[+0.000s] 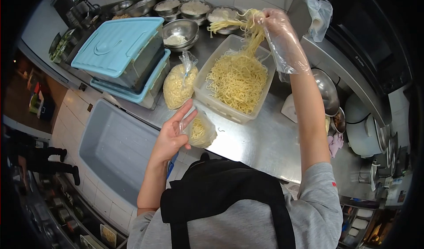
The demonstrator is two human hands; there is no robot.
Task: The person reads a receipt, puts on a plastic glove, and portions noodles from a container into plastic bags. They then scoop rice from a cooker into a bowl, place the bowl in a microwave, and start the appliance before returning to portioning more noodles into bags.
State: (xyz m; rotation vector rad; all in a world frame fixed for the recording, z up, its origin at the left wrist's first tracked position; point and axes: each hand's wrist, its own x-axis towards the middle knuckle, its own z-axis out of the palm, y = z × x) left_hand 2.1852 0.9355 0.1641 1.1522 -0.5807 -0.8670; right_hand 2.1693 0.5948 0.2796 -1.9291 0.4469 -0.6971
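My right hand (pixel 278 26), in a clear plastic glove, is raised above the far right side of a translucent plastic tub (pixel 234 115). It grips a bunch of yellow noodles (pixel 253 35), whose strands trail down to the heap of noodles (pixel 236 81) filling the tub. With two fingers stretched out, my bare left hand (pixel 173 132) holds the mouth of a small clear plastic bag (pixel 207 136) with some noodles inside. Beyond it, a larger knotted bag of noodles (pixel 179 85) rests on the counter against the tub's left side.
Two blue-lidded bins (pixel 119 46) are stacked at the left. Steel bowls (pixel 181 28) line the back of the steel counter (pixel 260 138). A grey basin (pixel 119 156) lies below the counter's left edge. Another person's legs (pixel 62 160) show at far left.
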